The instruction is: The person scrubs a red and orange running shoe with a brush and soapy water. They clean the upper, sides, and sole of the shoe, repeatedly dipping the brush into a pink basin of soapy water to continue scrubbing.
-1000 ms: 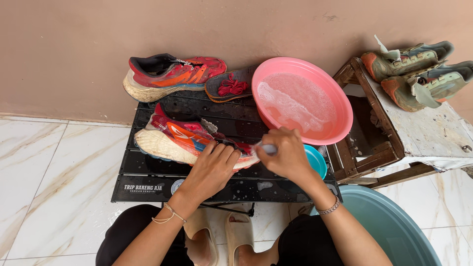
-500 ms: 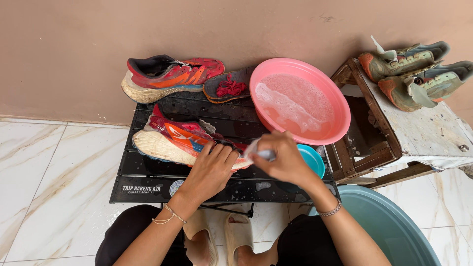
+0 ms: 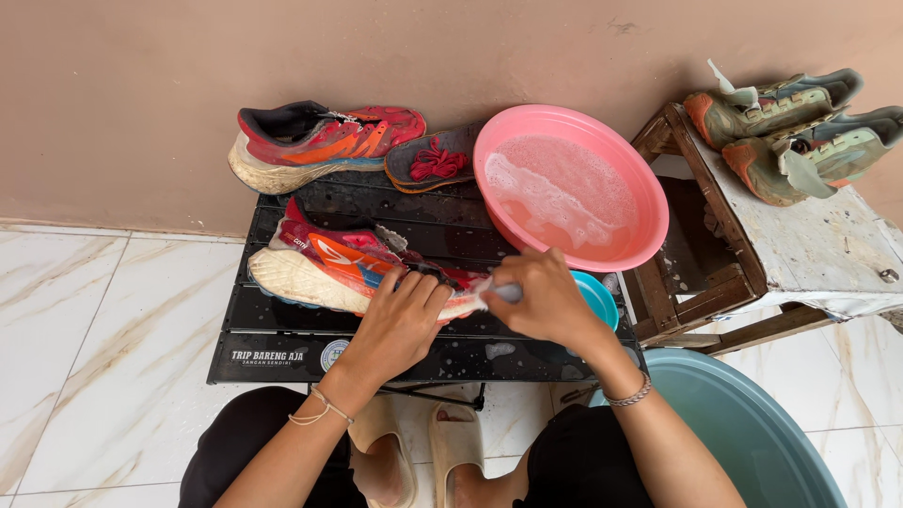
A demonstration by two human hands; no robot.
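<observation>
Two bare hands work on a red-and-orange running shoe with a white sole (image 3: 329, 268), lying on its side: left hand (image 3: 400, 320) fingers pressed together on its upper, right hand (image 3: 541, 301) curled around a pale brush handle (image 3: 499, 292) at its toe.

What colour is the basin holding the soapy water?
Pink; the basin shows clearly in the head view, beside the right hand.

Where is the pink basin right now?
In the head view, the pink basin of soapy water sits at the black table's back right corner, against the wall, just beyond the right hand.
</observation>
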